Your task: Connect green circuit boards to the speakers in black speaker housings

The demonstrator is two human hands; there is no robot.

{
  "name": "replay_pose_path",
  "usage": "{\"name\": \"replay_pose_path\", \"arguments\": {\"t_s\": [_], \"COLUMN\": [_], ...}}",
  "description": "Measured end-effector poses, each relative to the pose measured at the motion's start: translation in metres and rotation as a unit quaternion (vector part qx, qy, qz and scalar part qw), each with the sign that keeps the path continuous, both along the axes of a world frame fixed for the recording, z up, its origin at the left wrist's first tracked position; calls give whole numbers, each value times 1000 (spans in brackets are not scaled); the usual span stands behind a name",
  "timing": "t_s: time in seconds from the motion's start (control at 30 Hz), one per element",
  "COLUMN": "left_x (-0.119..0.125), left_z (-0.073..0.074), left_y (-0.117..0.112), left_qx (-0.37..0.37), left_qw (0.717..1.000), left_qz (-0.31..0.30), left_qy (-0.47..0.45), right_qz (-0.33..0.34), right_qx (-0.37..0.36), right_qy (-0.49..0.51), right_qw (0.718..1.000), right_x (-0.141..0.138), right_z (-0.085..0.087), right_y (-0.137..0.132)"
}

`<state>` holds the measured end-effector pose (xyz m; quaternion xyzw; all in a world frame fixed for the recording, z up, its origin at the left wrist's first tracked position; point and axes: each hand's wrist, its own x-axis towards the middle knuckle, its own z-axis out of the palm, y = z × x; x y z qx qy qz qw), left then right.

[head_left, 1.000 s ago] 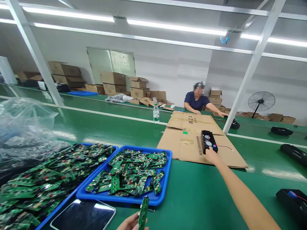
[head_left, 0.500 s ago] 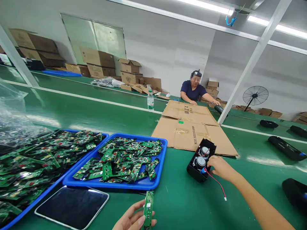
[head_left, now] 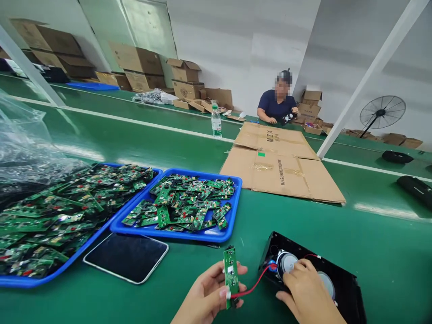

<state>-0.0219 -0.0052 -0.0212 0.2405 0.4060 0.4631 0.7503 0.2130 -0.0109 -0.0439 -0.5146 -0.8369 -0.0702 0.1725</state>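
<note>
Head cam: 2 bare hands working over 1 green bench (head_left: 263,216), smooth & glossy. L hand (head_left: 211,292) has 1 PCB (head_left: 231,270) pinched betw. thumb & fingers, upright, off the near R corner of the smaller blue tray (head_left: 199,236); board is a narrow green strip w/ small comps & black parts at both ends. 1 white plug (head_left: 228,295) sits against its lower end, seated or just touching, can't tell; red wire (head_left: 253,288) curves from it to a blue part (head_left: 272,265) in 1 black housing (head_left: 347,292), an open oblong shell lying on the bench, nearer than the near edge of the flattened carton (head_left: 243,173). Housing shows 2 round speakers (head_left: 288,261), grey-faced. R hand (head_left: 305,288) is over them, fingers curled on the L one; gripping or only resting, can't tell. 2 plastic trays total, smaller + larger (head_left: 20,282), side by side, both heaped w/ loose boards, too many to count. 1 flat glass-faced tablet/phone (head_left: 126,256), rounded corners, just beside smaller tray's near L corner. 1 clear bottle (head_left: 216,121), green cap, stands by carton's far L corner. 1 crinkly clear bag (head_left: 27,139) at larger tray's far edge. 1 co-worker (head_left: 276,105) past carton's far edge, dark top.
</note>
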Motion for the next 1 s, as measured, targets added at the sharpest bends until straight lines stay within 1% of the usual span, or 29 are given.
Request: {"name": "replay_pose_path", "arguments": {"t_s": [0.1,0.13,0.23,0.3,0.37,0.43,0.5,0.57,0.63,0.7,0.77,0.8,0.87,1.0], "left_x": [-3,-4,-6,-6,-5,-6,-7,-7,-5,-3,-1,-1,0,1], "left_z": [-5,-6,-9,-9,-9,-9,-8,-7,-4,-1,1,1,-1,-2], "left_y": [2,2,0,-2,-3,-4,-4,-3,-4,-4,-4,-4,-3,-2], "left_qx": [-7,-7,-11,-15,-13,0,17,26,20,10,16,25,49,74], "left_qw": [1000,1000,1000,1000,1000,1000,1000,999,1000,999,999,998,996,995], "left_qz": [1,4,13,17,17,16,8,5,13,30,48,57,67,51], "left_qy": [9,11,7,2,2,12,21,22,17,11,1,-6,-20,-38], "right_qz": [-32,-28,39,69,82,107,130,135,113,67,37,34,45,68], "right_qx": [41,55,112,136,124,95,83,77,46,4,-37,-54,-73,-80], "right_qy": [28,45,101,150,210,263,296,325,358,388,397,393,386,385], "right_qw": [998,997,988,977,966,954,942,933,926,919,916,917,919,917], "right_x": [-13,-19,-46,-65,-78,-82,-79,-71,-64,-60,-58,-58,-59,-61], "right_z": [15,21,33,34,31,28,29,31,32,30,27,25,23,29], "right_y": [-7,-7,-3,0,1,1,1,0,-2,-6,-9,-10,-12,-10]}}
